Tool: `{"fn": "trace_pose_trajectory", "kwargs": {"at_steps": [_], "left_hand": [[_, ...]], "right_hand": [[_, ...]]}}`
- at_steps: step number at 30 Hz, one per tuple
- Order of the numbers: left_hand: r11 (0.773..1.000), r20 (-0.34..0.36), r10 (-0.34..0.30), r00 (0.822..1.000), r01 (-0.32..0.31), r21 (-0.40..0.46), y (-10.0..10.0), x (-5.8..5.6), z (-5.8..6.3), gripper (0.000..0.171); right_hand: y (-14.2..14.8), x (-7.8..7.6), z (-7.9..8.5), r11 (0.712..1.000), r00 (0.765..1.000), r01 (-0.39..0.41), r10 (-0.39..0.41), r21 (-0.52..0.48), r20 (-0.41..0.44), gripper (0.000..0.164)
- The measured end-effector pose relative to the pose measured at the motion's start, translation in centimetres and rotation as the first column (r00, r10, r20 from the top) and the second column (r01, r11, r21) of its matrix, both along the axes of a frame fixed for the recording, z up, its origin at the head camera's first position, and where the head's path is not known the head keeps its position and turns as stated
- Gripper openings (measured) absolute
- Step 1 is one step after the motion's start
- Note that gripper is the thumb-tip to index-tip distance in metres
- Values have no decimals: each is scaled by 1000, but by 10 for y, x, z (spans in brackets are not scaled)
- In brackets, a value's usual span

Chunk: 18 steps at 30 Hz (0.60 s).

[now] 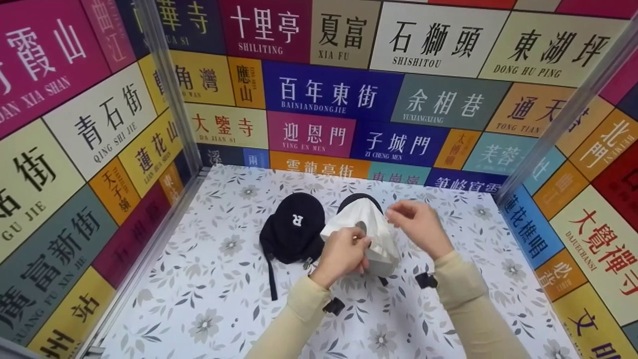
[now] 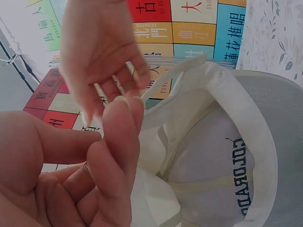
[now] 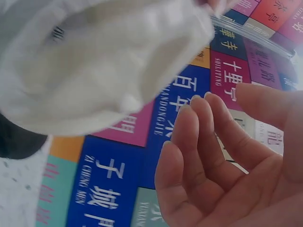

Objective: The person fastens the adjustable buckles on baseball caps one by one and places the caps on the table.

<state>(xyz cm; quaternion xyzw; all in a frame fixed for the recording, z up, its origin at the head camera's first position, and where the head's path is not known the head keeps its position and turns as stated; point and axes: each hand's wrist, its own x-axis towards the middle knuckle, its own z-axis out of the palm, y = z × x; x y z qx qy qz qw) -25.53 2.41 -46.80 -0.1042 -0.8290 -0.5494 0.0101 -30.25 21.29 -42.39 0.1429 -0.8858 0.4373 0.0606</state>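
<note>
A white baseball cap (image 1: 356,214) with a grey brim is held up over the table. At its back edge the fingers of my left hand (image 1: 344,252) pinch the cap near its strap. The left wrist view looks into the inside of the cap (image 2: 208,156), where dark stitched lettering shows in reverse. My right hand (image 1: 421,227) is raised just right of the cap, fingers loosely bent. In the right wrist view that hand (image 3: 218,161) holds nothing, and its fingertips are apart from the cap (image 3: 94,71).
Left of the white cap lies a black cap (image 1: 299,224) with a white letter R and a hanging strap (image 1: 272,279). Another dark cap (image 1: 359,197) shows partly behind the white one. The floral-patterned tabletop (image 1: 199,279) is bordered by walls (image 1: 334,89) of coloured signs.
</note>
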Motion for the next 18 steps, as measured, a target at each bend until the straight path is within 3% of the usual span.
{"fn": "trace_pose_trajectory", "kwargs": {"at_steps": [4,9,14,18], "left_hand": [[1000,-3,-8,1000,8,-10,3,2,-1,15],[999,-11,-17,1000,17,-28,3,7,-1,15],[995,-28,-47,998,45,-84,2,12,-4,14],[992,-15,-49,999,47,-119,-3,14,-4,13]], "right_hand": [[-6,-15,18,997,998,21,-16,75,-66,21],[-21,-37,18,983,998,25,-15,179,-58,24],[-33,-51,3,965,996,13,-36,263,80,41],[-42,-56,-10,961,979,3,-59,275,195,40]]}}
